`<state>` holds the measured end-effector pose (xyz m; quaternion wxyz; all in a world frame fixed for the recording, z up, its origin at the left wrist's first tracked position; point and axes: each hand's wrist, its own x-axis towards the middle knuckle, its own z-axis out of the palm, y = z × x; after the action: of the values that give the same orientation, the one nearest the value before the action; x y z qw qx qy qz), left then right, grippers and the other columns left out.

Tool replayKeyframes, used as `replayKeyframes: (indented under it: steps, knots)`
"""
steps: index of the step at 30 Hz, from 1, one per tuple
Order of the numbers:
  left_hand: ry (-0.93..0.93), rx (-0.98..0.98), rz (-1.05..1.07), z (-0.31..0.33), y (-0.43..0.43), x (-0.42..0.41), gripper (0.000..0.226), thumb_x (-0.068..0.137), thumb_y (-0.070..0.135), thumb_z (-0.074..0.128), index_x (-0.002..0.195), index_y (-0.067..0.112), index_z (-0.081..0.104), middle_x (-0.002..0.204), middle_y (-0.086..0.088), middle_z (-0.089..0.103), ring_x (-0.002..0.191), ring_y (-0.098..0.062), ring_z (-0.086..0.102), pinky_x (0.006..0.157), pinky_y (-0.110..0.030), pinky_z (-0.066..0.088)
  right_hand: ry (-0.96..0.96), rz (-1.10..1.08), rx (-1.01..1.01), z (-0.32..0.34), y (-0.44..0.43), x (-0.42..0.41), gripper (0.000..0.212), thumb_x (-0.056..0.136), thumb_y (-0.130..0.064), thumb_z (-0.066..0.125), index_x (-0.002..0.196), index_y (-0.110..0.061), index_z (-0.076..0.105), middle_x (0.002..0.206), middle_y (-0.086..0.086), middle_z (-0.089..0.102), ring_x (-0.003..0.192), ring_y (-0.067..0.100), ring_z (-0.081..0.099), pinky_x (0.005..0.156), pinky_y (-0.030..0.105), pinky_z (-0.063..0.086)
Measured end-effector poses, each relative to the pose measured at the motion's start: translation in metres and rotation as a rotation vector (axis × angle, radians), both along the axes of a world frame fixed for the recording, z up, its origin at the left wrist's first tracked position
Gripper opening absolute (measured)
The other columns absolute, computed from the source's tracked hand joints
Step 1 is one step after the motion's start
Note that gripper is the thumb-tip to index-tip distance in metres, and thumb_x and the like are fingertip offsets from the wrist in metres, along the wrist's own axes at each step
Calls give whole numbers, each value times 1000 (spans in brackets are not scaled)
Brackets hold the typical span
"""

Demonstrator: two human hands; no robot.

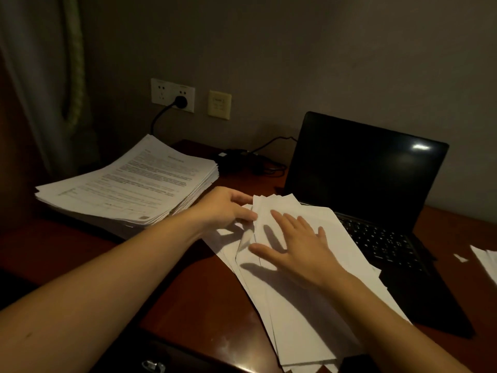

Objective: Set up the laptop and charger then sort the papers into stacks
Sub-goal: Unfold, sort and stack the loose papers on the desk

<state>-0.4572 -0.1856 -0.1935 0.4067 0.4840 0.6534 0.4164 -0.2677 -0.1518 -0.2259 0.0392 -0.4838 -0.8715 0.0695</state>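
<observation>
Right hand (298, 249) lies flat, pinning the loose sheets (290, 319). Left hand (226, 208), fingers straight, nudges their left edge, likely squaring them.

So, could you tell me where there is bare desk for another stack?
The brown wooden desk is bare front left, between the tall printed paper stack and the fanned white sheets, and right of the open black laptop. The black charger brick crowds the back.
</observation>
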Motion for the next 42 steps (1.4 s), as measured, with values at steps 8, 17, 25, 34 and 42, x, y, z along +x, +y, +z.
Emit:
replayKeyframes:
  steps: [8, 17, 25, 34, 42]
  knots:
    - [136, -107, 124, 7, 1, -18, 44, 95, 4, 58, 134, 25, 59, 144, -3, 51, 132, -24, 48, 95, -35, 44, -50, -121, 5, -5, -5, -24, 93, 86, -83, 33, 158, -38, -4, 169, 2, 4, 155, 34, 4, 118, 71, 3]
    - [-71, -286, -16, 3, -11, -34, 24, 88, 17, 74, 106, 1, 71, 99, -11, 76, 79, -17, 66, 61, -27, 49, 92, -112, -4, -2, -1, -10, 81, 89, -76, 40, 157, -39, 14, 168, -3, 15, 154, 29, 12, 120, 68, 4]
    - [37, -12, 49, -4, 0, -1, 39, 82, 51, 74, 89, 13, 74, 70, 3, 65, 66, -12, 57, 61, -26, 46, 277, 9, 0, 0, -12, 0, 63, 76, -89, 41, 114, -39, 45, 130, -9, 55, 106, 7, 46, 102, 41, 48]
    - [-296, 201, -36, -3, -2, 12, 31, 96, 41, 59, 87, 11, 63, 85, -6, 72, 82, -18, 70, 72, -30, 55, 311, -28, -34, -4, -5, 13, 81, 83, -86, 7, 133, -36, 48, 142, -9, 52, 129, 14, 46, 118, 55, 26]
    - [-944, 291, -50, 43, -6, 9, 54, 100, 50, 46, 130, 9, 65, 130, -17, 65, 121, -35, 62, 105, -49, 46, 193, -107, -107, -4, 26, 21, 62, 98, -67, 7, 133, -37, 50, 148, -11, 46, 150, 30, 24, 118, 69, 1]
